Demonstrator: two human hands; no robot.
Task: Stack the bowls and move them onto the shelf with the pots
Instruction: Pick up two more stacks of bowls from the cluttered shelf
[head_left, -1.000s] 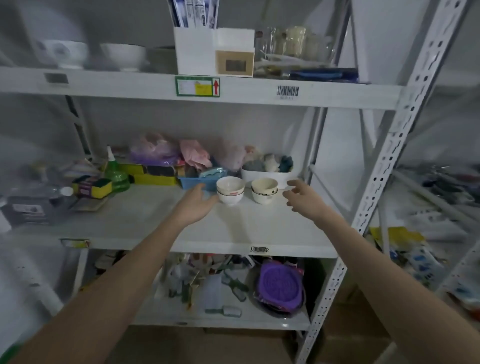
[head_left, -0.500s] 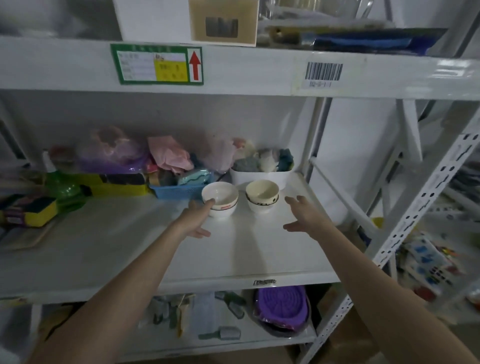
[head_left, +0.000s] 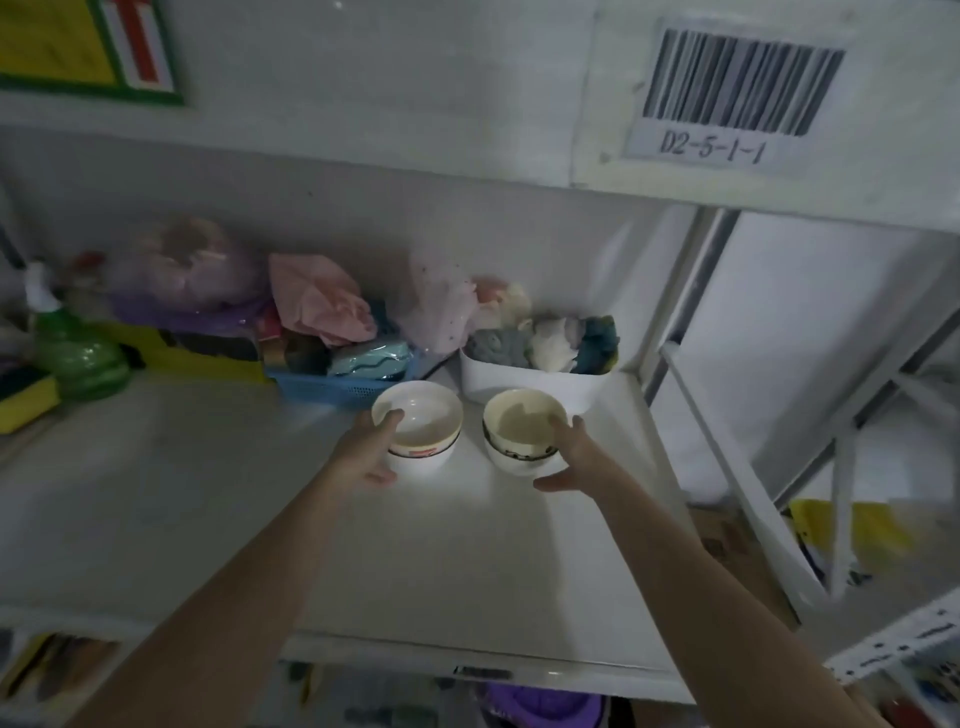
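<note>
White bowls stand in two small stacks side by side on the shelf (head_left: 208, 499), toward its back right corner, mouths facing up and each stack rising upright. We see the left stack (head_left: 422, 435) with a red mark on the band of its upper bowl, and the right stack (head_left: 522, 439) with a cream inside and a dark line round its rim. The two stacks are just beside each other, with a narrow gap between them.

Our left hand (head_left: 370, 448) holds the left stack: the fingers hook over the near left rim and the thumb lies against the lower wall. Our right hand (head_left: 570, 457) cups the right side of the right stack, fingers curved at its rim and thumb stretched out low along the shelf under it.

Just behind the stacks sit a white bin (head_left: 535, 384) of cloths and a blue basket (head_left: 332, 387). A green bottle (head_left: 78, 353) stands near the left back edge. A barcode label (head_left: 727, 98) is stuck on the shelf edge above.
</note>
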